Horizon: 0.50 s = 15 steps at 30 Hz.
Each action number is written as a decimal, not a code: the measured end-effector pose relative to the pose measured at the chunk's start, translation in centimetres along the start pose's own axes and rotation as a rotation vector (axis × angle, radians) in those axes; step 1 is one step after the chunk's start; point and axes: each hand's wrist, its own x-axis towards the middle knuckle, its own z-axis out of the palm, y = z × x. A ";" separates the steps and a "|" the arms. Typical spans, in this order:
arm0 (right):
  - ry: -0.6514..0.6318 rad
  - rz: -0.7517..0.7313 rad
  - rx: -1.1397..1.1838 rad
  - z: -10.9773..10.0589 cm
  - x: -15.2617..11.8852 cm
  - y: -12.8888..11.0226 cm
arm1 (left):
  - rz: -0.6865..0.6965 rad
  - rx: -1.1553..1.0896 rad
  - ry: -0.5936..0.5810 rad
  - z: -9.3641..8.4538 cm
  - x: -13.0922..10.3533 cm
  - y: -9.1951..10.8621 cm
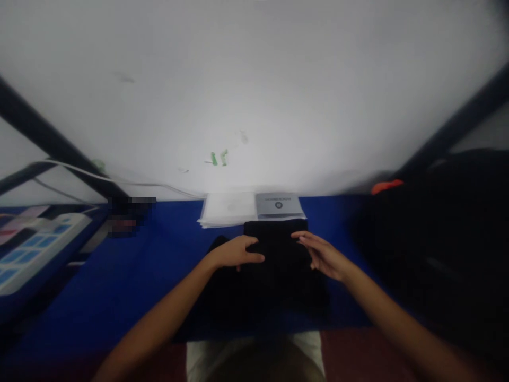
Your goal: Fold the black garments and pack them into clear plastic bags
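Note:
A black cloth item (278,276) lies on the blue table in front of me, its upper part forming a neat rectangle. My left hand (238,251) rests at its left side with thumb and fingers apart. On the right edge of the cloth is my right hand (321,254), fingers spread and tips touching or just above the fabric. Just beyond the cloth sits a stack of clear plastic bags (228,207), with a grey printed panel (279,205) at its right.
The blue table (159,265) meets a white wall (254,95). A white tray with blue sections (35,249) is at the left, near a pale cable (159,185). A large dark mass (445,239) fills the right, with an orange item (387,186) at its edge.

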 end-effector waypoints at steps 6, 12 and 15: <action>-0.024 -0.021 0.056 -0.5 -2.0 1.4 | 0.263 0.535 0.427 4.0 0.4 3.2; 0.018 -0.061 0.034 0.4 -2.5 1.4 | 0.365 0.485 0.314 8.5 1.2 5.8; 0.018 -0.067 0.036 0.6 -2.7 1.8 | 0.300 0.411 0.276 8.5 1.4 5.3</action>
